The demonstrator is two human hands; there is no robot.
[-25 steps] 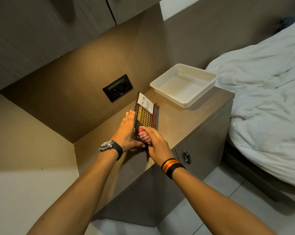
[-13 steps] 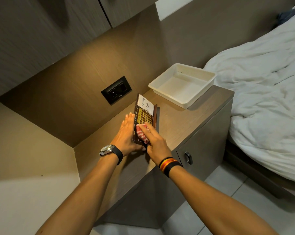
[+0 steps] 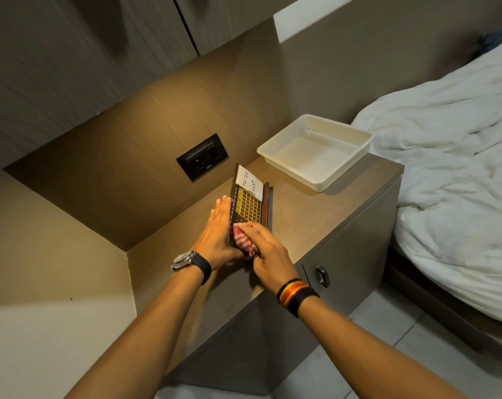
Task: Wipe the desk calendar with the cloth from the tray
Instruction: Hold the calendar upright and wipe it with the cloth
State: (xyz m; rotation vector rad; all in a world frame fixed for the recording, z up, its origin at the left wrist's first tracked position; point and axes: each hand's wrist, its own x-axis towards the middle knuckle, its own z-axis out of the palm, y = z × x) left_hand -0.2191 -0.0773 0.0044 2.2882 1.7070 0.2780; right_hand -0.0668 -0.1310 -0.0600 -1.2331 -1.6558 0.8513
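Note:
The desk calendar [image 3: 248, 204], dark brown with a yellow date grid and a white "To Do List" note, stands tilted on the bedside cabinet [image 3: 316, 208]. My left hand [image 3: 218, 234] lies flat against its left back side, bracing it. My right hand [image 3: 268, 251] presses a bunched red-and-white striped cloth [image 3: 244, 240] onto the calendar's near lower end. The white tray [image 3: 316, 180] sits empty at the cabinet's far right corner.
A black wall socket [image 3: 202, 156] is on the wood panel behind the calendar. A bed with a rumpled white duvet [image 3: 460, 182] lies to the right. The cabinet door has a dark handle [image 3: 322, 275]. Tiled floor lies below.
My right hand with the cloth slid up the calendar face half a second ago, then came back down to its near end. The left hand has stayed against the calendar.

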